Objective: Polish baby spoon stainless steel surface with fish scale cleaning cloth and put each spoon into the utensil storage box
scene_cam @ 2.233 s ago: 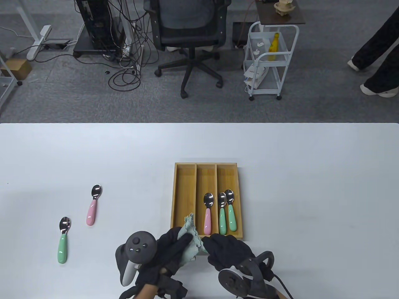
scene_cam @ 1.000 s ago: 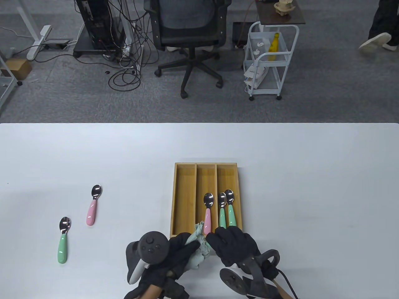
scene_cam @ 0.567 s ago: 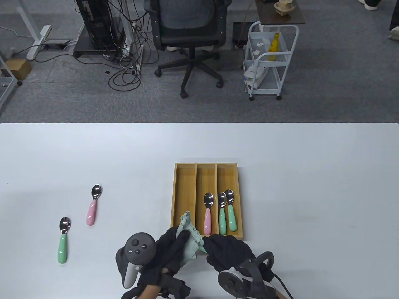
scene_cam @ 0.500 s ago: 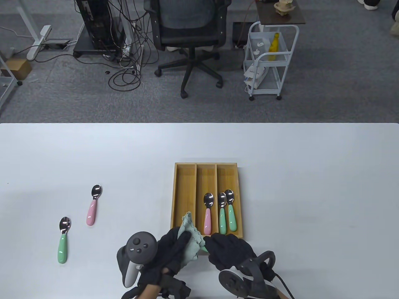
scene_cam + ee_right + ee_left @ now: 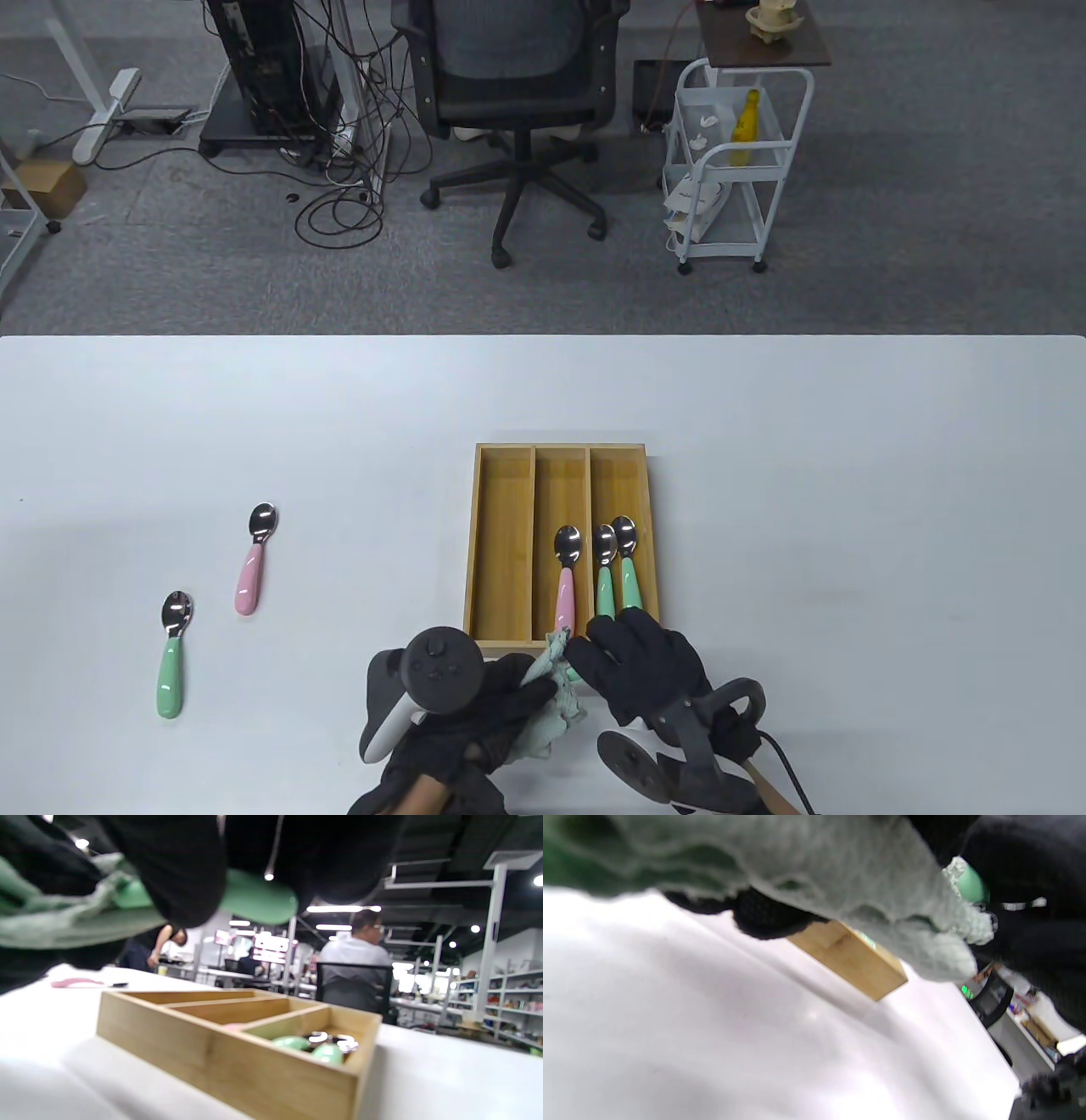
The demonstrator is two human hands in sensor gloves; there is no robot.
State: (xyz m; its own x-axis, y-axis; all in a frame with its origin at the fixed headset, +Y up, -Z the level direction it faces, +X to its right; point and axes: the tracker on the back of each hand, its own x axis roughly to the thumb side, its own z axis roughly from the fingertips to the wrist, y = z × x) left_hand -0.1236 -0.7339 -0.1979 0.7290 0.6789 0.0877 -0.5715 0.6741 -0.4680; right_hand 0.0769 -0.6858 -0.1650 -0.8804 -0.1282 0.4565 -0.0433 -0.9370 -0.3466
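1. Right wrist view shows a green-handled baby spoon [image 5: 254, 897] gripped in the black-gloved right hand [image 5: 645, 671], its handle end poking out beside the fingers; the steel bowl is hidden inside the pale green fish scale cleaning cloth [image 5: 556, 709].
2. That cloth is bunched in the grip of the black-gloved left hand [image 5: 488, 709], whose fingers curl round it, touching the right hand just in front of the near edge of the box.
3. A three-compartment bamboo utensil storage box [image 5: 501, 543] sits mid-table: a pink-handled spoon [image 5: 566, 573] lies in the middle compartment, two green-handled spoons [image 5: 617, 564] lie side by side in the right one.
4. Well apart to the left on the white table [image 5: 764, 424] lie a pink-handled spoon [image 5: 253, 560] and a green-handled spoon [image 5: 172, 654].
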